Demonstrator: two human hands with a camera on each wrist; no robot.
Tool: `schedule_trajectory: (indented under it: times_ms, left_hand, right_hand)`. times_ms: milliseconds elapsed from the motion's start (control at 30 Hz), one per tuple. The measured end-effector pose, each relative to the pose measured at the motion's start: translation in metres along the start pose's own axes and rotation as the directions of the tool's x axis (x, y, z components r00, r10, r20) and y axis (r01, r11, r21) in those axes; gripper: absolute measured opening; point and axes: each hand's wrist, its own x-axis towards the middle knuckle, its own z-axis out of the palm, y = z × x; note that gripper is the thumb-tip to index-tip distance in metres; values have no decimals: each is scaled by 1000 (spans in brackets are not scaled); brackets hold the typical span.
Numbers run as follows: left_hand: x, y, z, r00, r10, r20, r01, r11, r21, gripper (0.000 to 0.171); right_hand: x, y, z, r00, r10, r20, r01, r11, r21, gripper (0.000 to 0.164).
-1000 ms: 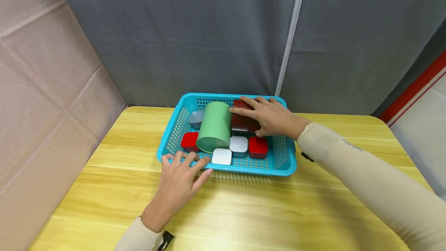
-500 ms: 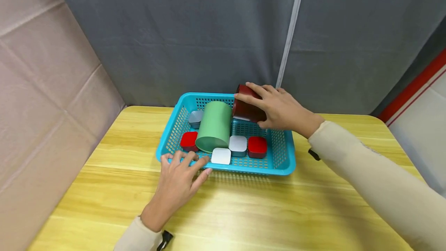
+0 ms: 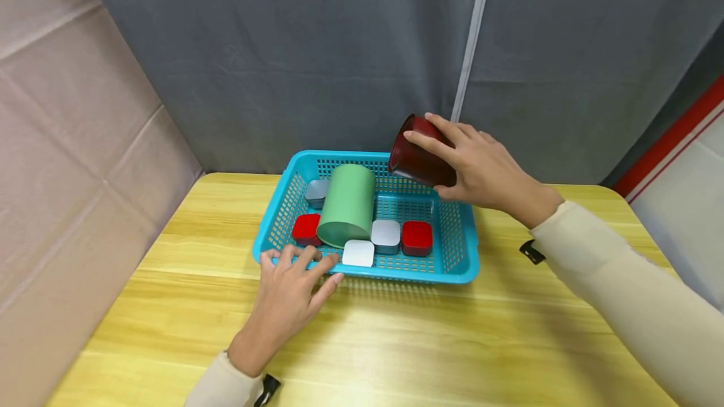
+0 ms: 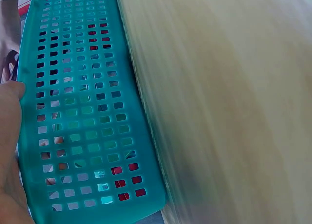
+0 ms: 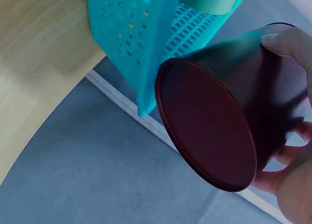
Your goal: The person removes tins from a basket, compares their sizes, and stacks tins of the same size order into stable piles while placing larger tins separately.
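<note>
My right hand (image 3: 481,165) grips a dark red round container (image 3: 424,156), thumb on one side and fingers on the other. It is tilted above the back right of the blue basket (image 3: 469,275); one round end with a raised rim (image 5: 207,126) shows in the right wrist view. Curled over the basket's front rim, my left hand (image 3: 291,297) has its fingers inside and its thumb (image 4: 12,90) at the outer side. A light green cylinder (image 3: 347,203) lies inside the basket, beside a white-topped box (image 3: 358,253) near my left fingers.
Small square-topped boxes sit around the green cylinder: a red one (image 3: 307,228) on the left, a grey one (image 3: 317,192) behind it, a white one (image 3: 386,235) and a red one (image 3: 416,237) on the right. A grey curtain (image 3: 317,68) hangs behind the wooden table (image 3: 396,344).
My right hand has lifted the dark red container up and to the right out of the basket, tilting it. The left hand stays on the front rim.
</note>
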Motion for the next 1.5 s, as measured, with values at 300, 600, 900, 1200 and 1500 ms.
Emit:
schedule_trajectory:
  times_ms: [300,600,900,1200,1500]
  left_hand:
    - [0,0,-1,1000,-6,14,6,1000,-3,64]
    - [0,0,0,1000,3,-4,-3,1000,1,64]
    - [0,-1,1,1000,8,-13,-8,1000,2,63]
    - [-1,-1,1,1000,3,-13,-3,1000,-5,64]
    - [0,-1,1,1000,0,-11,0,1000,-7,64]
  right_hand:
    - [-18,16,-9,981,82,-175,-80,997,18,103]
    - [-37,30,-5,913,267,-308,-255,964,80,103]
    - [-55,38,7,826,409,-388,-375,912,163,97]
    - [-65,46,24,764,458,-455,-417,888,194,94]
    - [-81,63,44,715,531,-455,-476,846,239,94]
